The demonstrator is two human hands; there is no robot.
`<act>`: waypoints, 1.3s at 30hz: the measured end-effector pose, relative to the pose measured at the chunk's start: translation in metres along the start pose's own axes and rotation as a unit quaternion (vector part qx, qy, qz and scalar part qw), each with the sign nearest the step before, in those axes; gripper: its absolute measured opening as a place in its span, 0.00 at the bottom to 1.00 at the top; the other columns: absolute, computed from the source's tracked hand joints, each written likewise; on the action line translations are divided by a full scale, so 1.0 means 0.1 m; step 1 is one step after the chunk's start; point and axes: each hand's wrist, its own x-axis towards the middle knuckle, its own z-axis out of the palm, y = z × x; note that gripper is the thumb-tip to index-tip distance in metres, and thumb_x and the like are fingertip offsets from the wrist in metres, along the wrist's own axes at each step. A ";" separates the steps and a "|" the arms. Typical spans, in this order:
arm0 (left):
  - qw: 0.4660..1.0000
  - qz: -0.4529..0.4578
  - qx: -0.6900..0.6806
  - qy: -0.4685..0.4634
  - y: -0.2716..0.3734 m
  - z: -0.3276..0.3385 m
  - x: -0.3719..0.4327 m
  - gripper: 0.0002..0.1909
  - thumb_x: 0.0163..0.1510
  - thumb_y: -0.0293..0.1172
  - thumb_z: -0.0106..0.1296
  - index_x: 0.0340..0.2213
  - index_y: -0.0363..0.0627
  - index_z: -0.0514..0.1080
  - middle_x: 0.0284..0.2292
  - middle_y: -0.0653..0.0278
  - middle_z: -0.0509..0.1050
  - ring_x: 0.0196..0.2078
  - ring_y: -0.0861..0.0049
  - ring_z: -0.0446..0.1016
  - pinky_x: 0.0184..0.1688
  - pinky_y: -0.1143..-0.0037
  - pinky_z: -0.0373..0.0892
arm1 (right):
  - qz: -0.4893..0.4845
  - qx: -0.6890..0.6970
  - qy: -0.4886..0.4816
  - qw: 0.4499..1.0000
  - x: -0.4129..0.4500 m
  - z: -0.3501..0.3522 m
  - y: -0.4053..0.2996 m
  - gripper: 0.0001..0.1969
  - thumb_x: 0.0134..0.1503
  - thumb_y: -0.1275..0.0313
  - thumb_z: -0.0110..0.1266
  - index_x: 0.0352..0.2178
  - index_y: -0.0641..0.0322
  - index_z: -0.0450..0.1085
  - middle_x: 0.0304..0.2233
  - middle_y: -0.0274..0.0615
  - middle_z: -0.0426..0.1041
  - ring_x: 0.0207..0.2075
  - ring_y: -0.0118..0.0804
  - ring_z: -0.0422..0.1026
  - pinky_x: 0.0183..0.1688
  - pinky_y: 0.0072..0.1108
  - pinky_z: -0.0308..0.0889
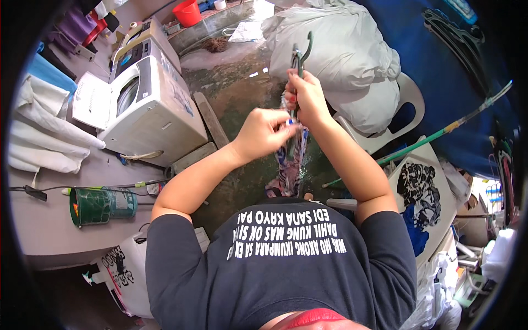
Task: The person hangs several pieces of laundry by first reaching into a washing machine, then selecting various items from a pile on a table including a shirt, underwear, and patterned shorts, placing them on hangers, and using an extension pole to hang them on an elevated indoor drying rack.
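My right hand (306, 97), raised in front of me, grips a dark green plastic clothes hanger (307, 51) near its hook, which points away from me. A patterned garment (291, 167) in blue, white and pinkish tones hangs below the hanger. My left hand (266, 134) is just left of and below the right one. Its thumb and fingers pinch a blue-and-white bit at the upper part of the garment; motion blur hides the exact grip.
Washing machines (136, 101) stand at the left, the nearest with its lid up. Ahead right, a big pale fabric bundle (334, 53) rests on a white plastic chair (412, 103). A green pole (425, 142) slants across the right, near a table (447, 189) with black-and-white cloth (418, 189).
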 end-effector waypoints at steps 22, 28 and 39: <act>0.920 0.242 0.213 0.223 0.28 -0.05 0.79 0.09 0.47 0.26 0.57 0.33 0.38 0.72 0.26 0.57 0.74 0.26 0.65 0.73 0.28 0.73 0.67 | -0.525 -0.609 0.093 0.587 -1.04 -0.99 -1.20 0.21 0.48 0.65 0.56 0.45 0.56 0.67 0.32 0.44 0.70 0.36 0.41 0.69 0.40 0.29 0.64; 0.936 0.168 0.200 0.237 0.05 0.53 0.74 0.06 0.51 0.22 0.54 0.33 0.34 0.72 0.25 0.61 0.74 0.21 0.81 0.69 0.21 0.81 0.63 | -0.410 -0.610 0.345 0.583 -1.66 -3.06 -0.56 0.13 0.41 0.68 0.59 0.32 0.54 0.73 0.40 0.45 0.67 0.45 0.46 0.64 0.47 0.34 0.58; 0.975 -0.049 -0.022 0.215 0.31 0.88 1.36 0.05 0.54 0.26 0.51 0.30 0.37 0.69 0.22 0.73 0.66 0.23 0.90 0.61 0.28 0.85 0.64 | -0.081 -0.571 0.550 0.605 -2.52 -5.46 -0.25 0.10 0.46 0.71 0.55 0.31 0.63 0.72 0.33 0.46 0.72 0.38 0.45 0.70 0.41 0.29 0.64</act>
